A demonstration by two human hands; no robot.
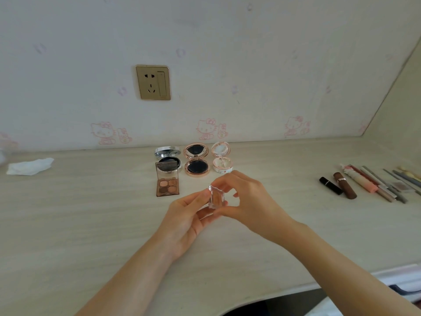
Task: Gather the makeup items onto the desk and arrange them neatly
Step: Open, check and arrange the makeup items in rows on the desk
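Left hand (182, 222): fingers curled under small clear plastic case (216, 198), its lower edge hidden.
Right hand (246, 199): fingertips pinch the case's top; contents unclear.

I note a pale, wood-grained bench (91, 224) and cream wallpaper (227, 53) printed with pink cartoon cats. The wall socket (153, 82) is gold. One compact (168, 159) is silver, one (196, 160) rose-gold with a black pan, one (222, 157) white and floral. The eyeshadow palette (167, 181) shows brown and peach pans. The lipstick (330, 185) is black.
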